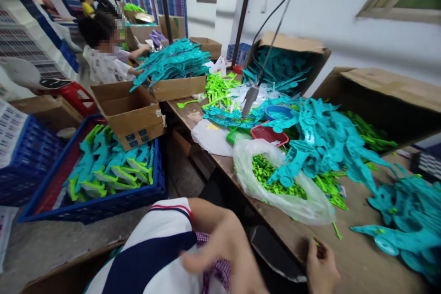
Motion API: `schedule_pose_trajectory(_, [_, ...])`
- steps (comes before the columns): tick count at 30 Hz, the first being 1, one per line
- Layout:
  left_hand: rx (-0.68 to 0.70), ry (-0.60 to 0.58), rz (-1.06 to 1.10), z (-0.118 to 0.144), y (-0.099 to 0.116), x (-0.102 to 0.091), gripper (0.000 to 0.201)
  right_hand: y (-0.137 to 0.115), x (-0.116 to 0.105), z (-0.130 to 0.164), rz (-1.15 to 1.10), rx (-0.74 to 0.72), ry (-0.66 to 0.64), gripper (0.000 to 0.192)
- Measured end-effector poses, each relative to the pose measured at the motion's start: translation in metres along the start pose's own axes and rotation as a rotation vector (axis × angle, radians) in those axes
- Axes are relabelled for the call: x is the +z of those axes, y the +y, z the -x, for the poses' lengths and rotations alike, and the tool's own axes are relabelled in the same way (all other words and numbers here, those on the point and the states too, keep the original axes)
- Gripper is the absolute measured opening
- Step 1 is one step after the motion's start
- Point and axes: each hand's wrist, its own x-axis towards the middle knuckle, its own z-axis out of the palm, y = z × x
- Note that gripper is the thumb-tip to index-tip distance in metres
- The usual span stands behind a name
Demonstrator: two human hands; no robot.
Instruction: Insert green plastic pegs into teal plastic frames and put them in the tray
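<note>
My left hand (220,250) is in front of my body at the bottom centre, smeared by motion. Its thumb seems to stick out to the side, and whether it holds anything cannot be made out. By the table's front edge, my right hand (322,264) has its fingers curled round small green plastic pieces (320,250), partly hidden by the fingers. Just behind it lies a clear plastic bag (296,209) full of small green pieces (265,172). Teal plastic parts (409,211) lie to the right of that hand, some with green bits on them.
A large heap of teal parts (320,138) covers the table behind the bag. Red (270,134) and green trays (237,135) sit beside a hanging tool (250,101). At left, a blue crate (93,213) holds teal-and-green assemblies below a cardboard box (138,121). A co-worker (106,55) sits beyond.
</note>
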Motion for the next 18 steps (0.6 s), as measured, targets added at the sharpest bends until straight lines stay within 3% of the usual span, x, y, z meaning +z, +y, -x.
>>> schedule_pose_trajectory(2, [0.254, -0.809, 0.178, 0.045, 0.032, -0.002, 0.053, -0.003, 0.000, 0.002, -0.045, 0.012, 0.010, 0.054])
schedule_pose_trajectory(3, [0.393, -1.131, 0.242, 0.068, 0.055, 0.000, 0.050, -0.005, 0.000, 0.003, -0.092, 0.021, 0.017, 0.056])
schedule_pose_trajectory(4, [0.525, -1.360, 0.270, 0.089, 0.082, 0.004, 0.043, -0.007, -0.001, 0.005, -0.159, 0.039, 0.020, 0.057])
schedule_pose_trajectory(5, [0.613, -1.448, 0.266, 0.105, 0.112, 0.010, 0.032, -0.010, -0.001, 0.007, -0.246, 0.071, 0.021, 0.059])
schedule_pose_trajectory(6, [0.677, -1.416, 0.211, 0.117, 0.143, 0.017, 0.022, -0.013, -0.002, 0.009, -0.346, 0.113, 0.026, 0.059])
schedule_pose_trajectory(8, [0.755, -1.133, -0.025, 0.124, 0.199, 0.031, 0.013, -0.027, -0.003, 0.013, -0.543, 0.191, 0.059, 0.056])
schedule_pose_trajectory(10, [0.773, -0.823, -0.227, 0.114, 0.240, 0.041, 0.022, -0.055, -0.003, 0.015, -0.711, 0.212, 0.121, 0.052])
schedule_pose_trajectory(11, [0.753, -0.738, -0.326, 0.103, 0.253, 0.043, 0.027, -0.075, -0.002, 0.013, -0.789, 0.200, 0.153, 0.049])
schedule_pose_trajectory(14, [0.675, -0.525, -0.672, 0.057, 0.270, 0.034, 0.029, -0.150, 0.005, -0.001, -1.016, 0.126, 0.248, 0.043])
schedule_pose_trajectory(16, [0.712, -0.181, -0.936, 0.022, 0.267, 0.017, 0.026, -0.192, 0.011, -0.017, -1.128, 0.025, 0.268, 0.039])
schedule_pose_trajectory(18, [0.768, 0.196, -1.147, -0.009, 0.259, -0.004, 0.025, -0.208, 0.013, -0.030, -1.176, -0.065, 0.195, 0.037])
